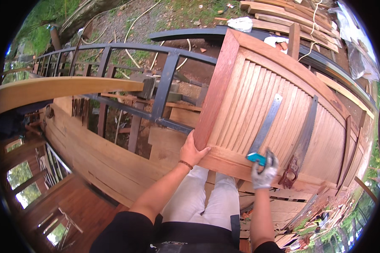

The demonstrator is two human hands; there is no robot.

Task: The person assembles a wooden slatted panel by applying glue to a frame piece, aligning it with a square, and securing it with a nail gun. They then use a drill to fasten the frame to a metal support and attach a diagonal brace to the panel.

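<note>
At the near edge of the slatted wooden panel, right hand, gloved: grip closed on the teal handle of a square, thumb and fingers either side of it. Square lies on the panel; metal blade runs away across the slats, tilted a little rightward. Left hand, bare, bracelet at wrist: on the panel's near left corner, thumb and fingers apart around it; cannot tell whether it squeezes. Right of the square, a handsaw lies on the panel, dark red handle toward the person. Left of the panel: dark metal frame, light board with one end near it. Far right: stacked timber, beyond the panel.
</note>
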